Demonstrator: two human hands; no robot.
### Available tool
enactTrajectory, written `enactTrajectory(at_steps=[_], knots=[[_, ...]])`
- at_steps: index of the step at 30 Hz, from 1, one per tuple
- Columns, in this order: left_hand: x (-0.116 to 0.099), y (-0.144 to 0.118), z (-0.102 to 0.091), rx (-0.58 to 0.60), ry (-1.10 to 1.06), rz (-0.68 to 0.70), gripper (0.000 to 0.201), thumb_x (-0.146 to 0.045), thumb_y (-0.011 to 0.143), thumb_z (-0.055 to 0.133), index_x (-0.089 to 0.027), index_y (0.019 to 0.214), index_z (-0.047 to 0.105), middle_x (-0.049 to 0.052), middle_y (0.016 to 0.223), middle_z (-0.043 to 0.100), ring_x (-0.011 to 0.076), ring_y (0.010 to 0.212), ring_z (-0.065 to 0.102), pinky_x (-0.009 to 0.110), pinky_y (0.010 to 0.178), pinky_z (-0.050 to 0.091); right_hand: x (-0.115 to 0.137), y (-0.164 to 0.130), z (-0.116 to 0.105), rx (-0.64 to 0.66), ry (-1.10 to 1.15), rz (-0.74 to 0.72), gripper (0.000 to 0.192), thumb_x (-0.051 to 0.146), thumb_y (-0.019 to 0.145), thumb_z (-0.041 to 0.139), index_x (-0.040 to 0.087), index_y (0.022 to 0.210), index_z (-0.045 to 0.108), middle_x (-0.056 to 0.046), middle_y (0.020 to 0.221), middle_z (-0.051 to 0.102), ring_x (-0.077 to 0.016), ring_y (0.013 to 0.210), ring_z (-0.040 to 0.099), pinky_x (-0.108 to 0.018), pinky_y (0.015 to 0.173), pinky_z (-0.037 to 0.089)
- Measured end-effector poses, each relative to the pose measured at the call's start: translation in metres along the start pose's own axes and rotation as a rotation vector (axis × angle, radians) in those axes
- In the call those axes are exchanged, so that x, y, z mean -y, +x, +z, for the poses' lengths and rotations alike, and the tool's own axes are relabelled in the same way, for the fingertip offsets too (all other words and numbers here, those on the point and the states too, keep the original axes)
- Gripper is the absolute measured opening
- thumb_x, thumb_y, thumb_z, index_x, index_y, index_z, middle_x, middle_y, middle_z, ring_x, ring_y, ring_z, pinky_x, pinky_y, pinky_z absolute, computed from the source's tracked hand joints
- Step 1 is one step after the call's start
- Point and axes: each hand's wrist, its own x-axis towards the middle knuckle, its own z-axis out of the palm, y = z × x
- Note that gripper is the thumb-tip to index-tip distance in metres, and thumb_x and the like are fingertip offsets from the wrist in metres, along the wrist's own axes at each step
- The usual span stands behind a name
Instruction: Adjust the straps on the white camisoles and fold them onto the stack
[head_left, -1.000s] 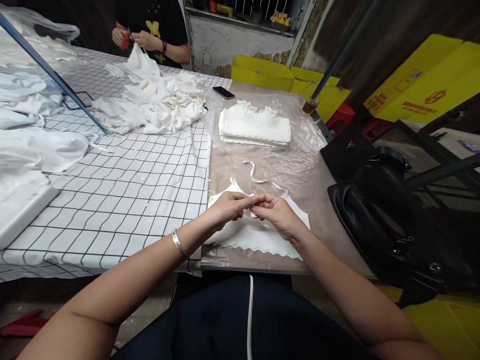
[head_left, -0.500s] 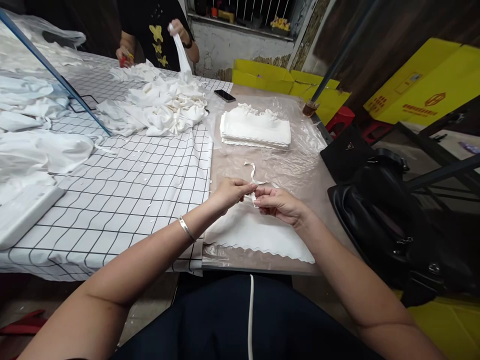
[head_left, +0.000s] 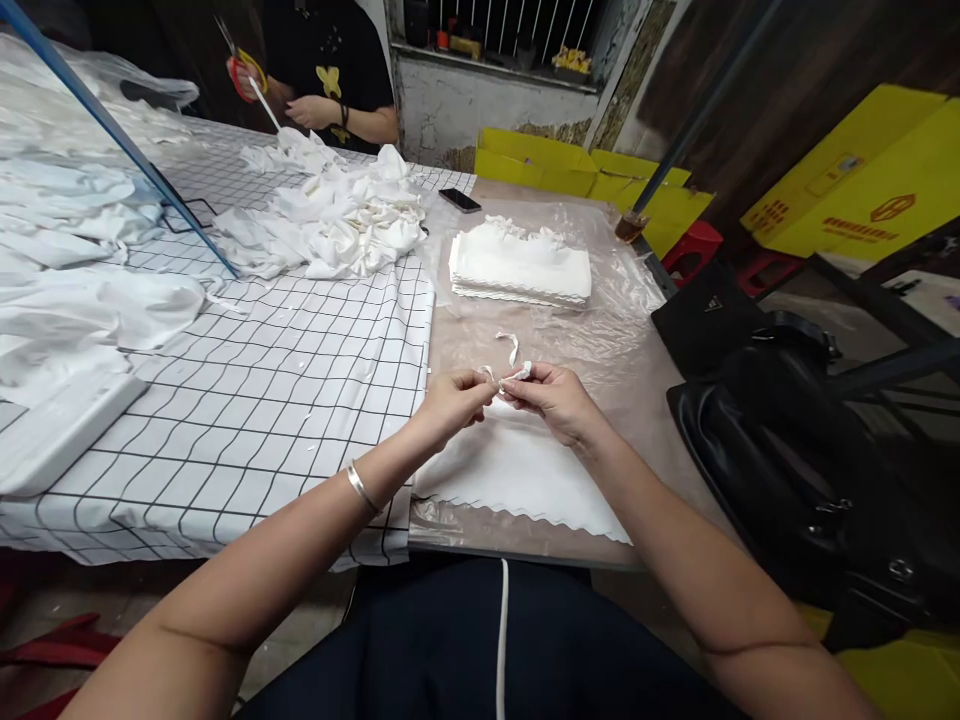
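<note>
Both my left hand (head_left: pixel 450 400) and right hand (head_left: pixel 555 398) pinch the thin white fabric strap (head_left: pixel 513 362) above the flat scallop-edged white cloth (head_left: pixel 517 470) on the tabletop (head_left: pixel 637 400), so I'd keep tension even.

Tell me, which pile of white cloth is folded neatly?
The flat stack on the clear plastic beyond the hands, near the phone. The heap on the checked cloth is crumpled.

Folded stack (head_left: pixel 520 268) behind flat cloth (head_left: pixel 517 470); phone (head_left: pixel 460 200) further back; bag (head_left: pixel 795 440) right.
</note>
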Motion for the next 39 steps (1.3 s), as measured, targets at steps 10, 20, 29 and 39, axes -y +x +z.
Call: enactTrajectory(at_steps=[10, 20, 29, 39], knots=[[0.008, 0.015, -0.002, 0.045, 0.385, 0.262, 0.008, -0.024, 0.077, 0.064, -0.017, 0.074, 0.063, 0.003, 0.073, 0.062, 0.0144, 0.068, 0.054, 0.027, 0.067, 0.041, 0.019, 0.034, -0.008, -0.160, -0.053, -0.261, 0.031, 0.033, 0.056, 0.082, 0.018, 0.069, 0.058, 0.003, 0.062, 0.056, -0.0096, 0.058, 0.052, -0.027, 0.060, 0.049], [0.041, 0.008, -0.008, 0.080, 1.050, 0.262, 0.016, -0.033, 0.076, 0.070, -0.018, 0.078, 0.065, 0.009, 0.095, 0.065, 0.0299, 0.100, 0.052, 0.042, 0.087, 0.026, -0.021, 0.028, -0.014, -0.015, -0.064, -0.119, 0.047, 0.037, 0.047, 0.087, 0.021, 0.078, 0.055, 0.004, 0.069, 0.061, -0.0121, 0.066, 0.058, -0.028, 0.066, 0.049], [0.037, 0.002, -0.010, 0.086, 0.838, 0.210, 0.016, -0.029, 0.075, 0.068, -0.017, 0.068, 0.061, 0.004, 0.083, 0.067, 0.0250, 0.093, 0.054, 0.041, 0.091, 0.024, -0.050, 0.012, -0.017, 0.175, -0.337, -0.237, 0.028, 0.035, 0.064, 0.078, 0.021, 0.076, 0.057, 0.000, 0.078, 0.062, -0.0157, 0.076, 0.061, -0.031, 0.076, 0.049], [0.035, -0.001, -0.011, 0.109, 0.830, 0.218, 0.013, -0.026, 0.077, 0.063, -0.016, 0.068, 0.062, 0.005, 0.082, 0.066, 0.0227, 0.088, 0.052, 0.040, 0.090, 0.023, -0.048, 0.008, -0.020, 0.220, -0.450, -0.307, 0.020, 0.033, 0.071, 0.074, 0.021, 0.078, 0.058, -0.001, 0.078, 0.061, -0.0163, 0.074, 0.060, -0.033, 0.075, 0.048]])
